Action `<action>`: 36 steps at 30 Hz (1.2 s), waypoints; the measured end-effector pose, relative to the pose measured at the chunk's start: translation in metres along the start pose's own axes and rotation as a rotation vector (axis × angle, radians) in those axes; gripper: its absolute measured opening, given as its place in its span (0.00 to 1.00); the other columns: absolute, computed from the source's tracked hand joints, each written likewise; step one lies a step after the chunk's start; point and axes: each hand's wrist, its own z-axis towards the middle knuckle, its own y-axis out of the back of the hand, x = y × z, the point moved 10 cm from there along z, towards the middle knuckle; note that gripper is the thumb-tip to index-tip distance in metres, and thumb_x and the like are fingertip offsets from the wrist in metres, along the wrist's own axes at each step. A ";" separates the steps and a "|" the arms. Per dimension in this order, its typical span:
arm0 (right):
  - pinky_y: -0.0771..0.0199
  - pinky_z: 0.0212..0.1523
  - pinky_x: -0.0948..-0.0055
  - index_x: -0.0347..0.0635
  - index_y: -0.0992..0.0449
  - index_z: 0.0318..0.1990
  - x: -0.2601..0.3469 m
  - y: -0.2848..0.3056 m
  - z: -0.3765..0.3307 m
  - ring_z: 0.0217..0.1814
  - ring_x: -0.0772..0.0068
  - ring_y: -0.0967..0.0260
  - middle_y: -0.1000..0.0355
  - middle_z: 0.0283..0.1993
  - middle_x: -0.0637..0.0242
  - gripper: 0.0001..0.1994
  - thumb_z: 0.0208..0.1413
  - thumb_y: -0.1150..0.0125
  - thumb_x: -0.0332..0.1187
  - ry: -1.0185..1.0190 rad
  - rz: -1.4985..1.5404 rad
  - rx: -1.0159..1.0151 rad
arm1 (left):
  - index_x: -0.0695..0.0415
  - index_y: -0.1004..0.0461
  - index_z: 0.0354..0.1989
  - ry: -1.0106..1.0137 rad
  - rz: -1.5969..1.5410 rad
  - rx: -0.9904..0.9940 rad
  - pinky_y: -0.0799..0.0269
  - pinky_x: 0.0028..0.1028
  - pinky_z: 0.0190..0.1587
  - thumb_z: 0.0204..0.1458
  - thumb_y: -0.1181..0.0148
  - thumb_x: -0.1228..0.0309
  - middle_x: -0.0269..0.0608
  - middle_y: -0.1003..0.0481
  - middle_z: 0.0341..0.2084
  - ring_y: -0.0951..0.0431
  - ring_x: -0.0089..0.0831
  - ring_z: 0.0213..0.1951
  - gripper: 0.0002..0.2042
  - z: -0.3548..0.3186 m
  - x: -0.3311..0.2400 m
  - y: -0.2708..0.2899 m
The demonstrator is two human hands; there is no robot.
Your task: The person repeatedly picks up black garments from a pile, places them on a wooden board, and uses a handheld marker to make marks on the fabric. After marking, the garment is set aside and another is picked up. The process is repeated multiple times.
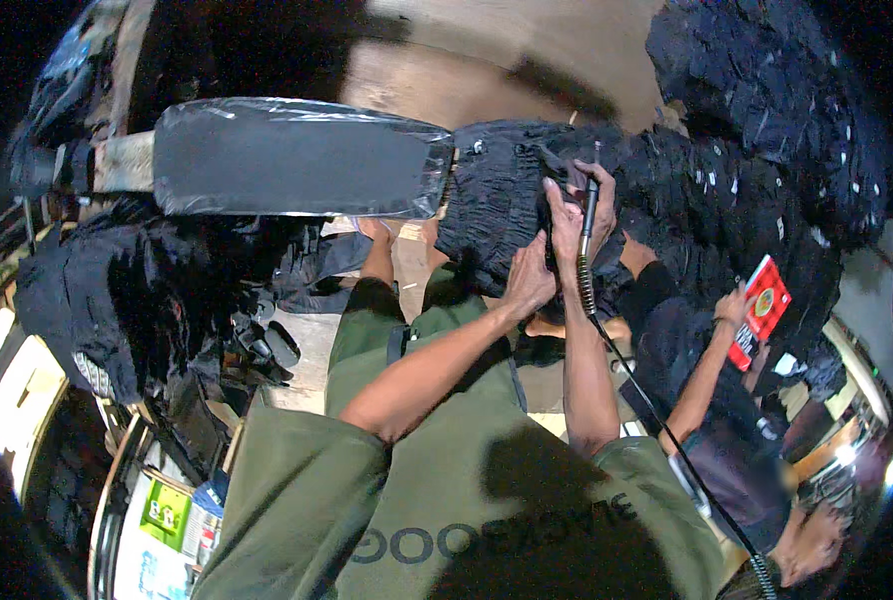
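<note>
My right hand (579,212) is closed around a slim pen-like tool (589,215) whose tip points up against a black ruffled garment (492,195). A black coiled cable (657,410) runs from the tool down past my right arm to the lower right. Just below the tool, my left hand (530,282) grips the lower edge of the same garment and pinches the fabric. The garment lies over my knees, which are in olive green trousers (367,330).
A long dark pad wrapped in clear plastic (297,157) lies across the upper left. Heaps of black garments (757,170) fill the right and top right, and more dark clothes (117,290) lie at left. Another person sits at right; their hand holds a red flat object (762,310).
</note>
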 end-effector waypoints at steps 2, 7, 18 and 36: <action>0.19 0.56 0.64 0.44 0.26 0.59 0.006 -0.031 0.000 0.55 0.64 0.20 0.21 0.55 0.61 0.29 0.50 0.16 0.30 -0.155 0.544 0.154 | 0.62 0.23 0.57 -0.122 -0.080 0.079 0.22 0.44 0.52 0.55 0.26 0.66 0.54 0.16 0.46 0.15 0.48 0.45 0.23 0.011 0.012 0.028; 0.22 0.61 0.54 0.43 0.26 0.60 0.000 -0.100 -0.010 0.58 0.48 0.21 0.21 0.58 0.54 0.42 0.38 0.10 0.47 0.112 -0.155 0.281 | 0.59 0.23 0.58 0.163 -0.094 0.204 0.28 0.44 0.59 0.54 0.30 0.49 0.48 0.18 0.53 0.20 0.46 0.54 0.30 0.047 0.138 0.080; 0.36 0.66 0.37 0.47 0.28 0.65 -0.021 -0.165 -0.050 0.66 0.34 0.32 0.28 0.63 0.47 0.39 0.45 0.20 0.49 0.509 -0.235 0.264 | 0.61 0.48 0.78 0.136 0.566 -0.583 0.51 0.62 0.75 0.51 0.29 0.55 0.71 0.47 0.73 0.50 0.69 0.75 0.49 -0.034 0.132 0.085; 0.20 0.43 0.72 0.45 0.26 0.56 0.012 -0.072 0.022 0.40 0.76 0.24 0.21 0.49 0.66 0.25 0.51 0.28 0.19 0.004 0.136 0.095 | 0.58 0.32 0.51 -0.266 0.338 -0.242 0.25 0.55 0.37 0.60 0.33 0.64 0.57 0.23 0.29 0.19 0.60 0.35 0.18 -0.020 -0.048 0.122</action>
